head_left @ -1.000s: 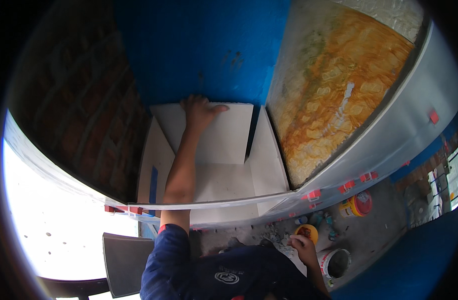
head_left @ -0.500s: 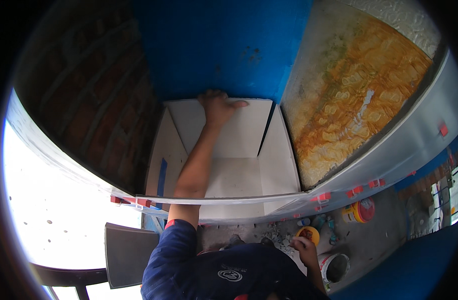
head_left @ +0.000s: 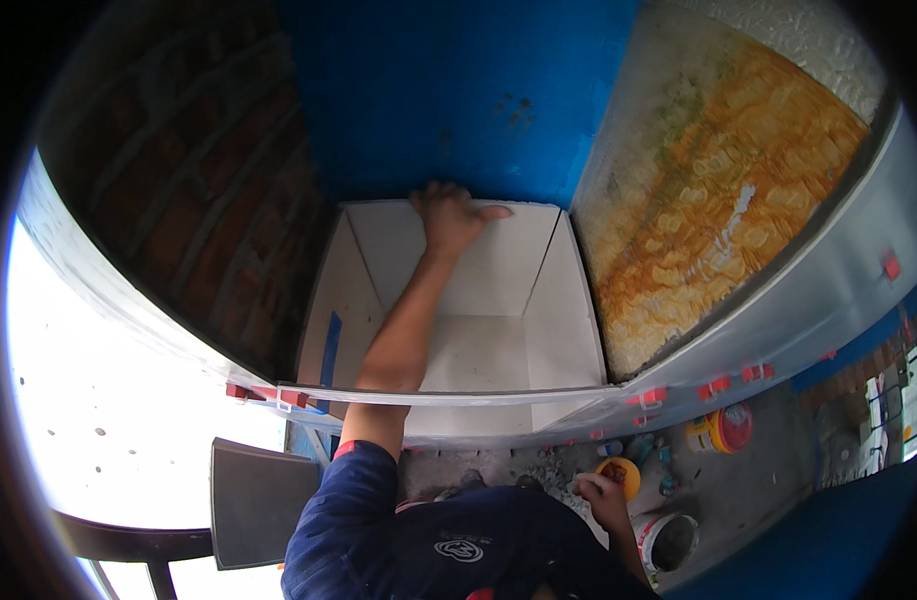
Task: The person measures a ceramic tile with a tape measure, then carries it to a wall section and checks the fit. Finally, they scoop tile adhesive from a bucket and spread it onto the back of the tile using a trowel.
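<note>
My left hand (head_left: 449,222) reaches over the front rim and into a recess lined with white tile panels. Its fingers hook over the top edge of the back tile (head_left: 484,265), and the thumb points right along the face. That tile's right end meets the right side tile (head_left: 567,310) at a thin dark line. A strip of blue tape (head_left: 331,348) is stuck on the left side tile (head_left: 357,320). Low at my right side, my right hand (head_left: 607,500) has its fingers drawn together; anything in them is too small to tell. Below it is a yellow bowl (head_left: 634,478) holding red pieces.
A blue wall (head_left: 459,100) rises behind the recess, dark brick (head_left: 189,210) to its left, an orange-patterned panel (head_left: 729,220) to its right. Red tile-levelling wedges (head_left: 714,387) line the front. On the floor stand a yellow bucket (head_left: 704,433), a white bucket (head_left: 641,525) and rubble.
My left hand and the back tile have shifted slightly right. The dark gap at the tile's right end has narrowed to a thin line. The view has also moved a little.
</note>
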Demonstrator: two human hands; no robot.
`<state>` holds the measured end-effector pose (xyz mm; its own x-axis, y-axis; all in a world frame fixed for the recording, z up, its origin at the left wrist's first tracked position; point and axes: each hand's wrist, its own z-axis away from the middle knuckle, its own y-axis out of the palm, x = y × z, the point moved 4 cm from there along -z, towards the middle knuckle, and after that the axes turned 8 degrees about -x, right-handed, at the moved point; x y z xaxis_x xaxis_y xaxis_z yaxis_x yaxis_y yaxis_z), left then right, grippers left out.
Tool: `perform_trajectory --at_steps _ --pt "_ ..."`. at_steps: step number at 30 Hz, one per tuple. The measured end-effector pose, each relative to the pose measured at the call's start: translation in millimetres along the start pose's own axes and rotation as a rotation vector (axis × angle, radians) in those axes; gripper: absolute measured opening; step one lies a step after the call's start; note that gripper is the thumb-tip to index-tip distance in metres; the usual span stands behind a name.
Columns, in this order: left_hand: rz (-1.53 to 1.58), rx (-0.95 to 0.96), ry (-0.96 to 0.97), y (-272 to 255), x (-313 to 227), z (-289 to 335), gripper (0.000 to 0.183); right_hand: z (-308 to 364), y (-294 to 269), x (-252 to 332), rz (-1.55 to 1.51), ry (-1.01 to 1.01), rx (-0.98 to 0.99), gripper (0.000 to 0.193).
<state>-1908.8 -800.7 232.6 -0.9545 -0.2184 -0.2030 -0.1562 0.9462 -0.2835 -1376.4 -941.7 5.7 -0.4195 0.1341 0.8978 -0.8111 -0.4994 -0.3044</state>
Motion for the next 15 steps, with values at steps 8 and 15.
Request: perform_trajectory --at_steps 8,15 --pt "-0.014 0.122 -0.067 -4.2 -10.0 -1.0 0.073 -4.6 0.5 6.0 0.005 -0.034 -0.01 0.03" --pt "0.005 0.112 -0.085 0.9 -6.9 0.2 0.075 -10.7 4.7 0.3 0.064 -0.04 0.045 0.029"
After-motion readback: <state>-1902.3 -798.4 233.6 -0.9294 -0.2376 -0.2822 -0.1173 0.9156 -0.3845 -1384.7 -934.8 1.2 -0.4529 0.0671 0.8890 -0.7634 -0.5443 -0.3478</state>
